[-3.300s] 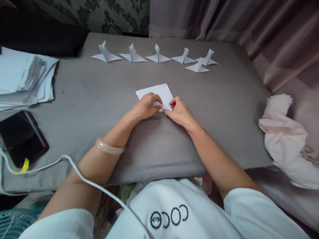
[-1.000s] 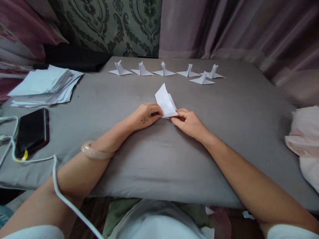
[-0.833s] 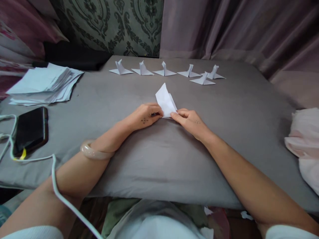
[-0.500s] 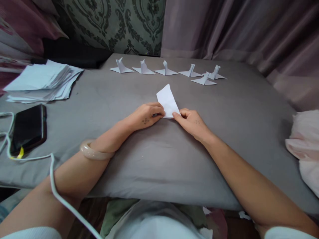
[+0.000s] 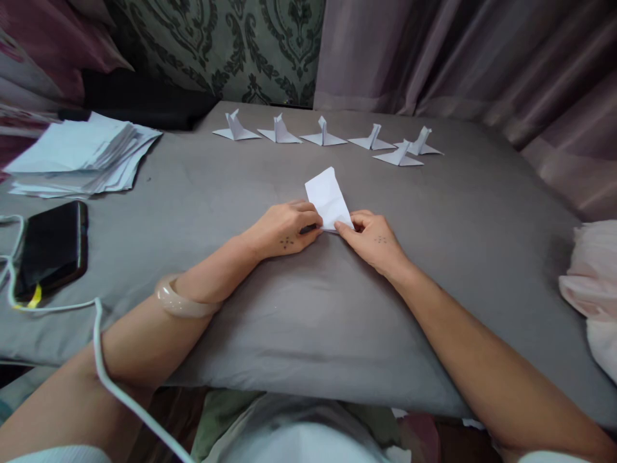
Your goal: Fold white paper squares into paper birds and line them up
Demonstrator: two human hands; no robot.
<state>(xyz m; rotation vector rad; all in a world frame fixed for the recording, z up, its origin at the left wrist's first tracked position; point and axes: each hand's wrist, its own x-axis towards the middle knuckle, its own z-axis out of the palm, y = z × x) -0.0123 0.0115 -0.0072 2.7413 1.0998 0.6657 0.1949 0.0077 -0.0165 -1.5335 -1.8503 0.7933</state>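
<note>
A folded sheet of white paper is held just above or on the grey cloth in front of me, its far end pointing away. My left hand pinches the paper's near left corner between thumb and fingers. On the near right corner, my right hand grips it with the thumb on top and the fingers behind. Faint creases run across the paper. Beyond it stand several folded paper figures in a row, each with flat pointed sides and an upright middle.
A stack of white paper lies at the left, with a black phone nearer me. A white cable crosses over my left forearm. Pale pink fabric is bunched at the right edge. Curtains hang behind the grey-covered table.
The view has shifted slightly. The paper's far part looks a little lifted or bent, with a crease now showing across it. Both hands keep their hold on its near corners.
</note>
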